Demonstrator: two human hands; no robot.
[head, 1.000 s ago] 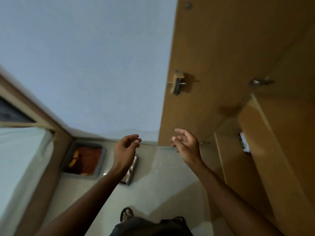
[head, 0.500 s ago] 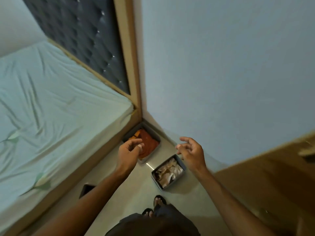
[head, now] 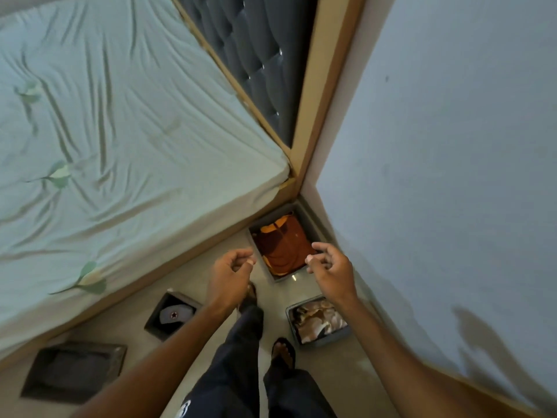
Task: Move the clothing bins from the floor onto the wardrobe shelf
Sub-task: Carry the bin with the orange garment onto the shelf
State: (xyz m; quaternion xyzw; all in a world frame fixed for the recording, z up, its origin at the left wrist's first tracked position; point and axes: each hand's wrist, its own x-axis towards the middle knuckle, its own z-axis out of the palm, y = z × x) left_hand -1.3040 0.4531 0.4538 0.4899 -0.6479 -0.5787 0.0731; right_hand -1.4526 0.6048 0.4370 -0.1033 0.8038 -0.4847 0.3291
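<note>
Several grey bins stand on the floor. One with orange and rust-brown clothes (head: 281,247) sits in the corner between bed and wall. One with pale brown clothes (head: 319,322) is near my right foot. A dark bin holding a cap with a star (head: 171,316) lies by the bed, and a dark bin with grey cloth (head: 72,372) at lower left. My left hand (head: 230,277) and right hand (head: 330,268) hover above the orange bin's near edge, fingers curled and apart, holding nothing. The wardrobe is out of view.
A bed with a pale green sheet (head: 120,131) and wooden frame fills the left. A dark tufted headboard (head: 256,61) stands behind it. A pale blue wall (head: 452,146) runs along the right. My legs and sandalled feet (head: 283,352) stand on the narrow beige floor strip.
The view swung away from the wardrobe down toward the bed and floor. Both hands stayed raised and empty and now hover over the orange bin; two more bins came into view.
</note>
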